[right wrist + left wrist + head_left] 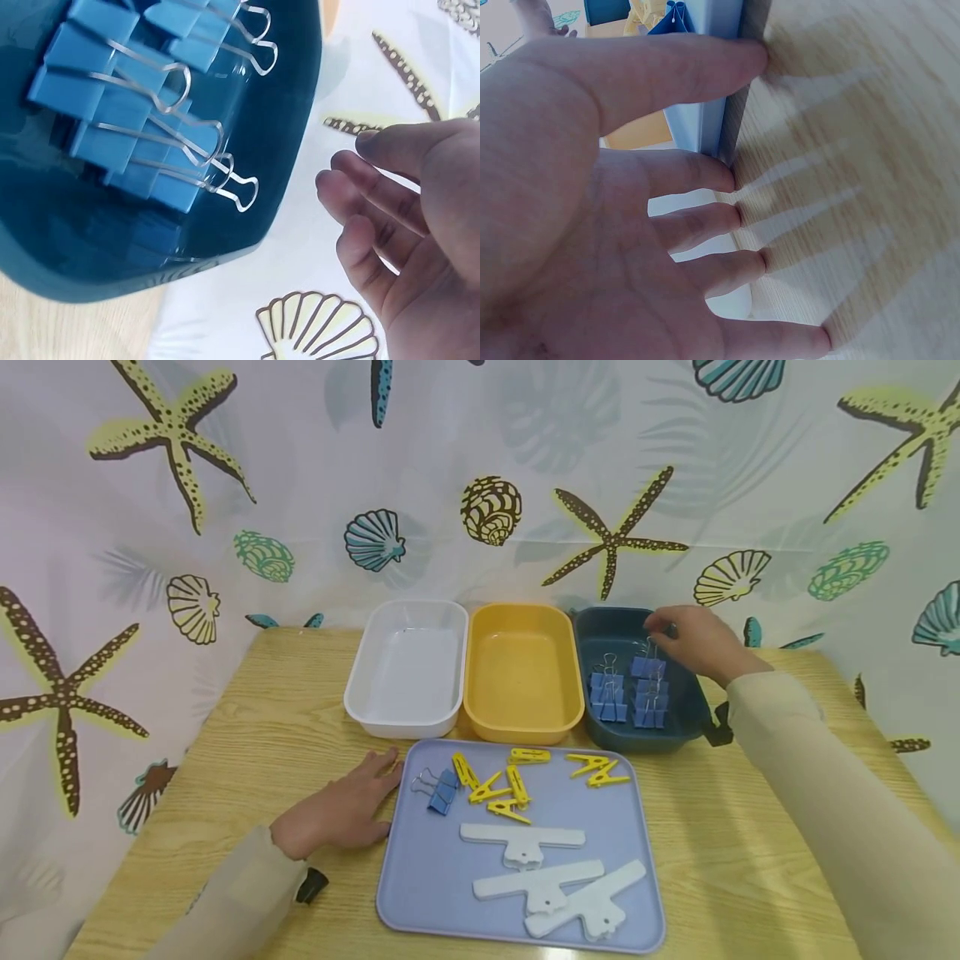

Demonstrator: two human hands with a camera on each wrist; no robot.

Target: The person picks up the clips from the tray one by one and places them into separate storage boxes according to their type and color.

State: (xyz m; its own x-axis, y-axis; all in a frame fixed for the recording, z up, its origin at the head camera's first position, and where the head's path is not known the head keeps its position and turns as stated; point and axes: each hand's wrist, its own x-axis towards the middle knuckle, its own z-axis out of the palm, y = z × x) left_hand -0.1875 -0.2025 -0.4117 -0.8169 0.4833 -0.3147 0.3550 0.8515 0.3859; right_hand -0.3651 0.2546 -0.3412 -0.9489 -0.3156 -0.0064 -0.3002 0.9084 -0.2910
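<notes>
My right hand (701, 643) is over the back right of the dark teal bin (637, 742). In the right wrist view its fingers are loosely bent with nothing between them, apart from the clips. Several blue binder clips (112, 112) stand in that bin in two rows, wire handles up. My left hand (341, 806) rests on the table at the left edge of the lavender tray (427, 885), fingers spread. In the left wrist view its thumb and index finger are by the tray's side. Nearby on the tray lies a blue binder clip (442, 793).
Yellow clothespins (517, 783) lie scattered in the tray's upper part, and white wide bag clips (532, 885) in its lower part. A white bin (405, 727) and a yellow bin (523, 735) stand left of the teal one. A patterned cloth (420, 452) hangs behind them.
</notes>
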